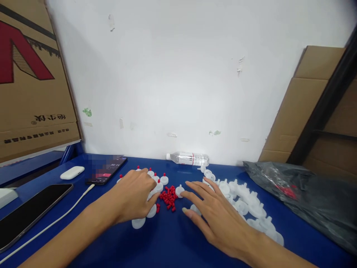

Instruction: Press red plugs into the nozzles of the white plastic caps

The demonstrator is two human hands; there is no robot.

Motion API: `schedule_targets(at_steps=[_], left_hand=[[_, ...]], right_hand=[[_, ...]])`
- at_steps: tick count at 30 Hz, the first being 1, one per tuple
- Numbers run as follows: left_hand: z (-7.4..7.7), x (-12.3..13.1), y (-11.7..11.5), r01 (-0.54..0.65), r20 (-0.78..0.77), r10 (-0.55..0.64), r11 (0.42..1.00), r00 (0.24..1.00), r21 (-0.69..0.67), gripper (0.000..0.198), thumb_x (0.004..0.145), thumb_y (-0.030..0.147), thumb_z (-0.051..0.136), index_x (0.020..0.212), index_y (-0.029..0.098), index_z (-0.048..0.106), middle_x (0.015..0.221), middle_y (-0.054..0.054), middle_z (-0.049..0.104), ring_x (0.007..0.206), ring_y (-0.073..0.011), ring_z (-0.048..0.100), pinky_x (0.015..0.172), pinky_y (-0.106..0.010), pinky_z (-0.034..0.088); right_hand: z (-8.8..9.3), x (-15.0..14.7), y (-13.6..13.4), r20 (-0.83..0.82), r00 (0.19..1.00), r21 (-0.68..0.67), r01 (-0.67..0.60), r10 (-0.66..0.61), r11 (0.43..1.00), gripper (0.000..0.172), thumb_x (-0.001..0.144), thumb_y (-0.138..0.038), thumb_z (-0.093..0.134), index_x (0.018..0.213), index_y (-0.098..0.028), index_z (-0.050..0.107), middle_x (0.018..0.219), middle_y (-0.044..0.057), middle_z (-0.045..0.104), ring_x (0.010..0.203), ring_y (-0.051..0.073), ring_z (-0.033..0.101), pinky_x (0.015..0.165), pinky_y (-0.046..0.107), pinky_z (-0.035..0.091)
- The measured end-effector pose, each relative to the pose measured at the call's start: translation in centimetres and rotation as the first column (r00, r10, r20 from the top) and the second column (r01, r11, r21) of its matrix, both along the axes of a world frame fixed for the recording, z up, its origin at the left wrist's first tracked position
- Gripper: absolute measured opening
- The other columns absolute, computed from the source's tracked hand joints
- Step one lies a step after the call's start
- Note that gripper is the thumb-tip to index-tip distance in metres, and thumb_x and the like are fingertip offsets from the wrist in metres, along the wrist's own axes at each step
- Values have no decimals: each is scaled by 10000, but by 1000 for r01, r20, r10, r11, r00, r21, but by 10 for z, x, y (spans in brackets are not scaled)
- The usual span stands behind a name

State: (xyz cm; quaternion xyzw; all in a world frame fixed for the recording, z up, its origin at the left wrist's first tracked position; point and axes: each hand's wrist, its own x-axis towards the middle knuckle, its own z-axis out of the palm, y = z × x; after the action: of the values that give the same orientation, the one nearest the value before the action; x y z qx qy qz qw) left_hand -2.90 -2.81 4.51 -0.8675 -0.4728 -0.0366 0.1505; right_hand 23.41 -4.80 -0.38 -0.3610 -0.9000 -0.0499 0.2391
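Observation:
My left hand [134, 197] lies palm down over a cluster of white plastic discs [156, 182], several of them fitted with small red caps; its fingers curl over the discs and hide what lies beneath. My right hand [214, 214] rests flat with fingers spread, fingertips touching a white disc [194, 209] near a small heap of loose red caps [168, 198]. A long pile of uncapped white discs [245, 201] stretches along the right side of that hand on the blue table [167, 242].
A clear water bottle [188, 159] lies against the white wall. Two phones [107, 170] [28, 212], a white earbud case [71, 172] and a white cable [55, 219] sit at left. A dark plastic bag [306, 193] lies at right. Cardboard boxes [30, 82] stand on both sides.

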Motion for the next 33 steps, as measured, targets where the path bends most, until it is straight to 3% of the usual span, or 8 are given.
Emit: schedule_targets(at_steps=[7, 13, 20, 28, 33], left_hand=[[1, -4, -2, -29, 65, 39, 987, 997, -155, 266, 903, 311, 647, 659, 206, 645, 709, -68, 684, 696, -259, 643, 592, -315, 291], [14, -13, 0, -21, 202, 57, 984, 978, -176, 205, 923, 344, 645, 756, 225, 635, 758, -16, 689, 685, -210, 609, 604, -294, 275], [26, -19, -4, -45, 244, 108, 968, 964, -248, 207, 922, 416, 627, 805, 252, 671, 789, 7, 692, 712, -196, 595, 611, -292, 297], [11, -17, -3, 3, 223, 70, 950, 972, -312, 75, 857, 283, 633, 815, 279, 694, 815, 20, 711, 720, -190, 601, 611, -292, 321], [9, -11, -4, -36, 167, 99, 939, 981, -343, 63, 831, 249, 647, 836, 282, 701, 821, 15, 716, 755, -211, 616, 605, -298, 318]], right_hand=[[9, -16, 15, 134, 991, -102, 34, -20, 994, 525, 1084, -533, 353, 1470, -226, 535, 1442, 139, 615, 1390, 354, 507, 1165, 677, 317], [9, -20, 22, 123, 992, -164, -11, 32, 986, 564, 1102, -505, 309, 1481, -139, 511, 1434, 149, 624, 1387, 320, 519, 1191, 653, 304], [14, -3, 12, 28, 1000, -26, -1, 2, 1000, 446, 1103, -404, 363, 1462, -191, 521, 1421, 107, 637, 1343, 268, 566, 1208, 612, 297], [11, 4, 5, -27, 994, 140, -101, 106, 985, 367, 1093, -302, 382, 1383, -175, 566, 1304, 103, 712, 1209, 249, 655, 1166, 556, 357], [11, 4, 4, -42, 991, 174, -118, 127, 978, 349, 1089, -271, 392, 1380, -167, 555, 1295, 87, 716, 1172, 238, 667, 1167, 544, 339]])
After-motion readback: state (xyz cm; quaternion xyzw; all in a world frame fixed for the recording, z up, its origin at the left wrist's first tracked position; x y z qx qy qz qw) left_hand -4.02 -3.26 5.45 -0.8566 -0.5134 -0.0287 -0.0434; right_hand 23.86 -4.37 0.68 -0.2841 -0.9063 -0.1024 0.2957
